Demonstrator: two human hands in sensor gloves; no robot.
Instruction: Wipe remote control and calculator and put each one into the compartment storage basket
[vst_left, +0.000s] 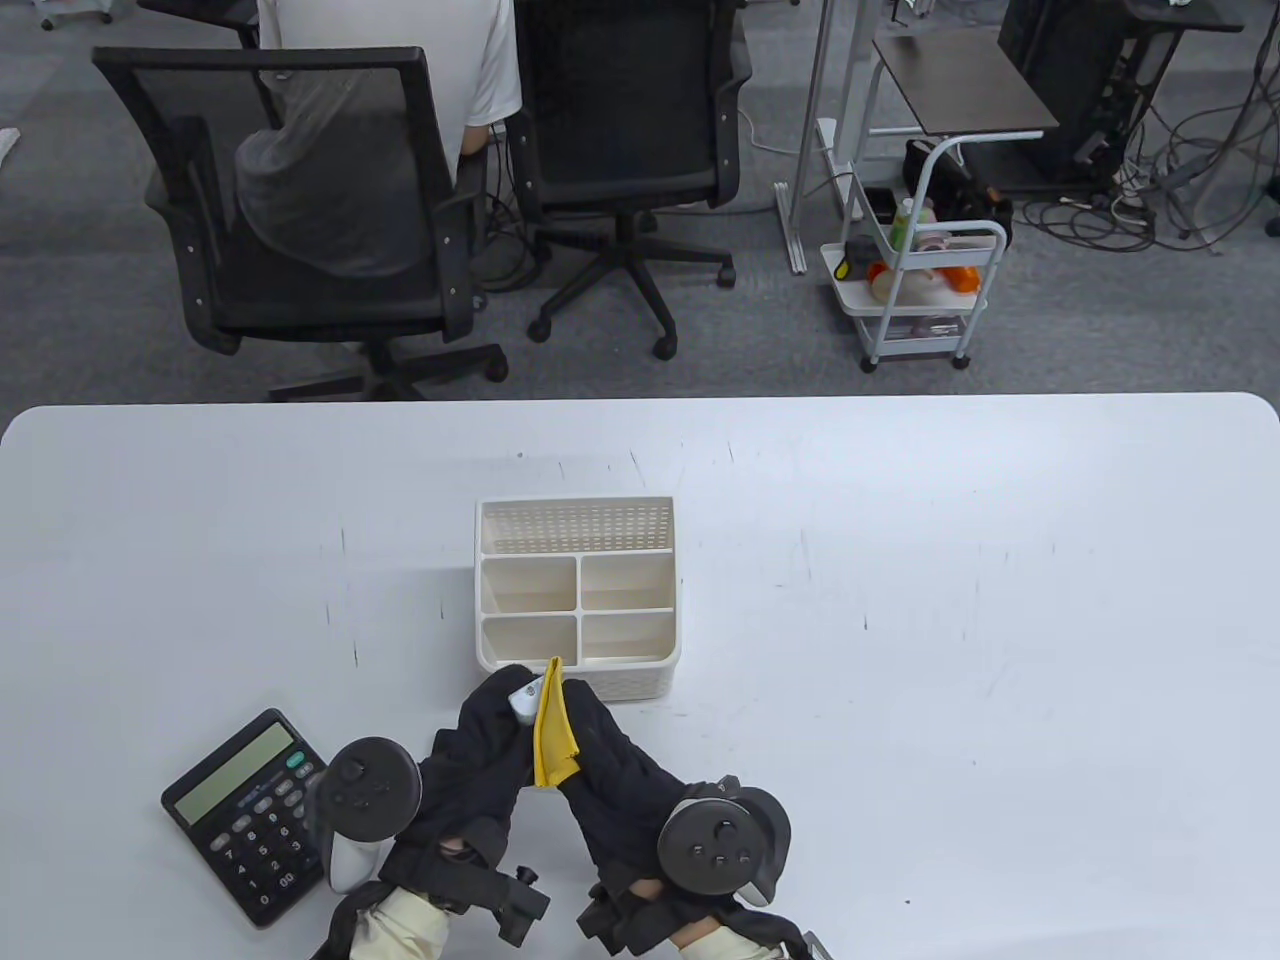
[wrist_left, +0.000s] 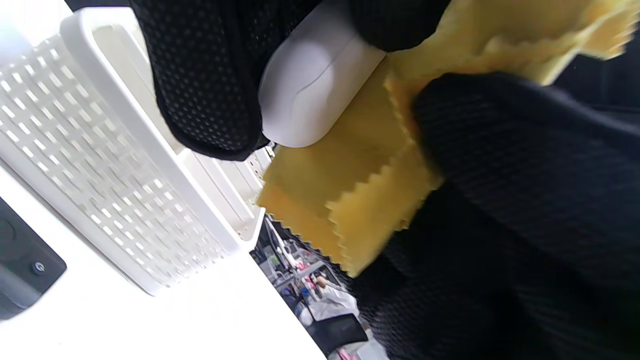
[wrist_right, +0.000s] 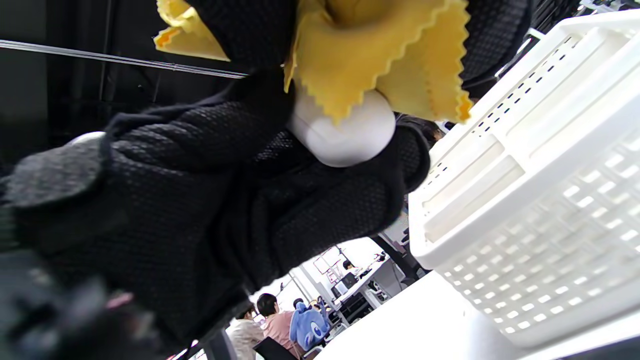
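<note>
calculator (vst_left: 248, 812) sits flat at the near left of the table (vst_left: 950, 620), untouched, just left of the left hand; not wiped as far as I can judge, and not in the basket.

left hand (vst_left: 478, 760) is raised just near of the basket, fingers curled round the remote (vst_left: 524, 697); only the remote's white rounded end pokes out past the glove; wrist views confirm the wrap, white end bare between glove and cloth.

cloth (vst_left: 553, 728) is yellow with a zigzag edge, folded, pressed along the right side of the remote; its lower end hangs free between the two hands.

right hand (vst_left: 610, 755) pinches the cloth against the remote, fingers closed on the fabric; it is not gripping the remote itself as far as I can tell.

basket (vst_left: 578, 597) stands mid-table, just far of both hands; a long far slot with a perforated back wall, four small cells nearer; every cell that shows is empty.

status, my read: remote wipe under way, mid-step; nothing stored; left to do: finish the remote, drop it in a cell, wipe the calculator, store that too; roughly a quarter done at best.
</note>
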